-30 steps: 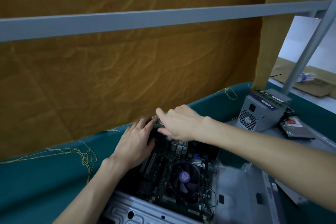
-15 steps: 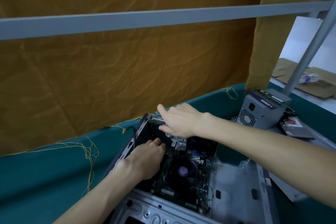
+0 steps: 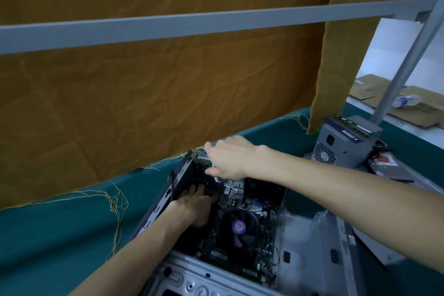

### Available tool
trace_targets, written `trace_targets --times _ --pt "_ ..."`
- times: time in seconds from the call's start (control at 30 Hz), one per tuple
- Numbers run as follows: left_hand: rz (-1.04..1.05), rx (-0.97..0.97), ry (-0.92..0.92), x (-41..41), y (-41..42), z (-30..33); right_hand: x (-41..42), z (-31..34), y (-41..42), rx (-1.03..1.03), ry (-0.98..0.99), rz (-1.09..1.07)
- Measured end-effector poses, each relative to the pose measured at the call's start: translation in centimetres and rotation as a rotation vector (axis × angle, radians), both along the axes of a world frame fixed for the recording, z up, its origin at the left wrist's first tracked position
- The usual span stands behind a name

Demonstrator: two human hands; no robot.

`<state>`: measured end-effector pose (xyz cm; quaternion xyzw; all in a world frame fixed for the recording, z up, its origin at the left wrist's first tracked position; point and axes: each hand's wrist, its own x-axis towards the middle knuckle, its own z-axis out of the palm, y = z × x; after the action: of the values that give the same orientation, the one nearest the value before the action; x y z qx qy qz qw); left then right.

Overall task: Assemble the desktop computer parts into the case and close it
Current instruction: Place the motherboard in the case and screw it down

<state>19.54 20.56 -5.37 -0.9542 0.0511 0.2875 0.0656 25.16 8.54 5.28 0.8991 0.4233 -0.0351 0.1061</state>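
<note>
Deeper inside the case (image 3: pixel 153 211) than before, left hand (image 3: pixel 194 204), grip unclear; right hand (image 3: pixel 230 161) loosely curled on rear edge.

There is one view only, from a wide-angle camera worn on the person's head. It looks forward and steeply down over both forearms onto the open computer case (image 3: pixel 242 230), which fills the lower middle and runs off the bottom edge, so the camera sits close above it. The green surface (image 3: pixel 60 235) slopes up to the right, showing the camera tilted. Beyond it the upper half faces a brown cloth backdrop (image 3: pixel 156 103) crossed by a grey metal bar (image 3: pixel 192 25). The power supply unit (image 3: pixel 346 142) stands at the far right.
</note>
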Motion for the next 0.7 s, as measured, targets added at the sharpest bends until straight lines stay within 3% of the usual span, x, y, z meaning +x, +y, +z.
trace_targets --times 0.1,0.23,0.37,0.5,0.63,0.7 --pt "0.008 -0.004 -0.017 0.2 0.1 -0.3 -0.1 0.2 0.2 -0.017 0.105 -0.021" --pt "0.003 -0.001 -0.031 0.4 0.1 -0.6 -0.3 0.1 0.4 -0.026 -0.098 0.006" --pt "-0.006 -0.009 -0.044 0.5 0.3 -0.9 -0.6 0.0 0.4 -0.039 0.003 0.003" --pt "-0.012 -0.009 -0.054 0.7 0.4 -1.0 -0.8 -0.2 0.5 -0.062 -0.149 0.017" --pt "-0.013 -0.019 -0.055 0.6 0.4 -1.1 -0.6 0.2 0.1 -0.016 0.055 -0.028" --pt "-0.016 -0.017 -0.059 0.7 0.4 -1.1 -0.6 0.1 0.0 0.020 0.019 -0.001"
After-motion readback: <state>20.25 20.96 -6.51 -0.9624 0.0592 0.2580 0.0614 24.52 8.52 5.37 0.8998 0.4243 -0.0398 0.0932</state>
